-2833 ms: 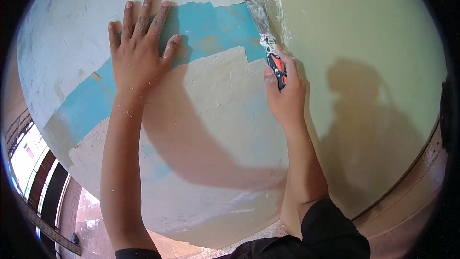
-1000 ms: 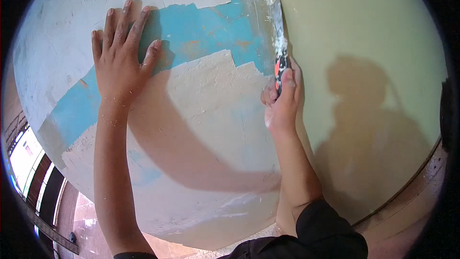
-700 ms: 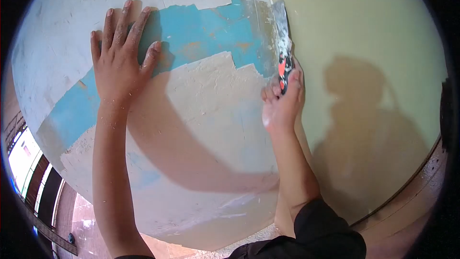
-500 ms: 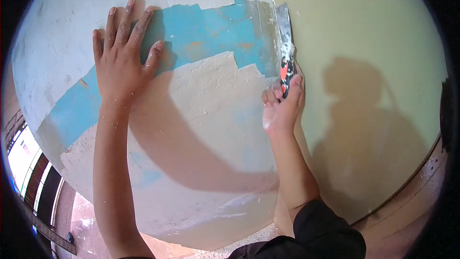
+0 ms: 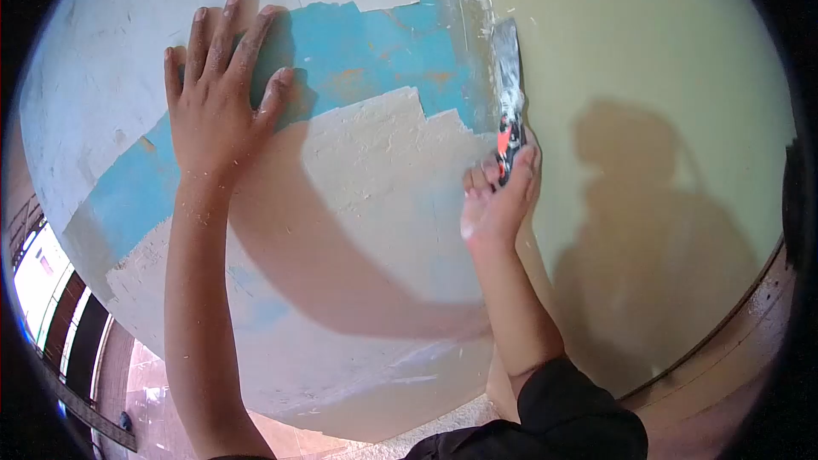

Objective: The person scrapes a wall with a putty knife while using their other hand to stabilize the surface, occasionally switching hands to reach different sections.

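My right hand (image 5: pixel 503 196) is closed around the black and orange handle of a putty knife (image 5: pixel 509 77). Its metal blade points up along the corner where two walls meet, and white residue coats the lower blade and handle. To the left, my left hand (image 5: pixel 217 102) lies flat with fingers spread on the wall, across the border of white paint and a bare blue patch (image 5: pixel 375 51). Dust marks its fingers. Below the blue patch is a rough-edged beige layer (image 5: pixel 366 170).
A pale green wall (image 5: pixel 648 43) stands on the right, with my shadow on it. White paint (image 5: pixel 111 60) covers the upper left wall. At the lower left there is a barred opening (image 5: pixel 51 281) and tiled floor (image 5: pixel 149 383).
My right hand and the putty knife have slid slightly downward along the corner. My left hand stays in nearly the same place on the wall.
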Demonstrator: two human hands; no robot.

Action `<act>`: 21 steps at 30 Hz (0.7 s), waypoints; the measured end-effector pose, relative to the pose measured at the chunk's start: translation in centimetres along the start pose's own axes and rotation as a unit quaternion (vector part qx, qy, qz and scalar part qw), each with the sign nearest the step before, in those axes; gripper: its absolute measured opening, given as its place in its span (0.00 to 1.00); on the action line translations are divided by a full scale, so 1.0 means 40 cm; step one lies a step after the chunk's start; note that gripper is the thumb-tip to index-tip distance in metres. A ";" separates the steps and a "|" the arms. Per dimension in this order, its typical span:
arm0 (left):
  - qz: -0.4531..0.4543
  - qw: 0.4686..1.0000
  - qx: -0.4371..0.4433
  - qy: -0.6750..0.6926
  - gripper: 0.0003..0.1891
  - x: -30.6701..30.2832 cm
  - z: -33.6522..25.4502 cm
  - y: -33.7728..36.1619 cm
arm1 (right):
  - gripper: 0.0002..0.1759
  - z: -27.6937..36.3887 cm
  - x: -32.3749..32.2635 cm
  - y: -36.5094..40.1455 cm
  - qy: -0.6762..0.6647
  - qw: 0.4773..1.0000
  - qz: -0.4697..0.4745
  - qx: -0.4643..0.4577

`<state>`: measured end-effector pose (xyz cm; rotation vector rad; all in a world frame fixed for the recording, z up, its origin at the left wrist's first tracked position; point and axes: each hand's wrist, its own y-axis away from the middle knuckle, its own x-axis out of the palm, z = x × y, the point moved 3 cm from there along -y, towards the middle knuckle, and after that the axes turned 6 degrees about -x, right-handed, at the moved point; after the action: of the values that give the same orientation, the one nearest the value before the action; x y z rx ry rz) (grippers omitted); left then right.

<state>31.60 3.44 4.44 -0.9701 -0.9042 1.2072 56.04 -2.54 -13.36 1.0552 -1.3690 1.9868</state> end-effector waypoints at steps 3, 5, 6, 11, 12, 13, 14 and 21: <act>-0.009 1.000 0.001 0.009 0.30 0.002 -0.002 0.003 | 0.22 0.000 0.033 -0.025 -0.012 1.000 -0.003 -0.005; -0.009 1.000 -0.001 0.005 0.30 0.002 0.002 0.000 | 0.25 0.000 0.037 -0.020 -0.003 1.000 0.004 0.004; -0.011 1.000 0.002 0.009 0.30 0.003 0.002 0.000 | 0.23 -0.002 0.020 -0.012 -0.001 1.000 -0.007 0.015; -0.016 1.000 0.003 0.014 0.30 0.001 -0.001 0.000 | 0.26 -0.019 -0.123 0.045 0.176 0.981 0.057 -0.057; -0.012 1.000 0.004 0.011 0.31 -0.002 -0.002 0.000 | 0.24 -0.006 -0.123 0.047 0.301 0.937 0.094 -0.151; -0.008 1.000 0.004 0.008 0.31 -0.005 -0.003 -0.001 | 0.23 0.006 -0.118 0.050 0.418 0.866 0.129 -0.242; -0.007 1.000 0.004 0.009 0.31 -0.006 -0.002 -0.002 | 0.22 0.018 -0.109 0.038 0.491 0.796 0.154 -0.318; 0.015 1.000 -0.002 -0.022 0.33 -0.003 -0.003 -0.004 | 0.23 0.130 0.031 -0.031 0.568 0.777 0.185 -0.197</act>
<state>31.73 3.30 4.53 -0.9657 -0.9295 1.2572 57.89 -6.93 -10.67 -0.6406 -1.1614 1.8410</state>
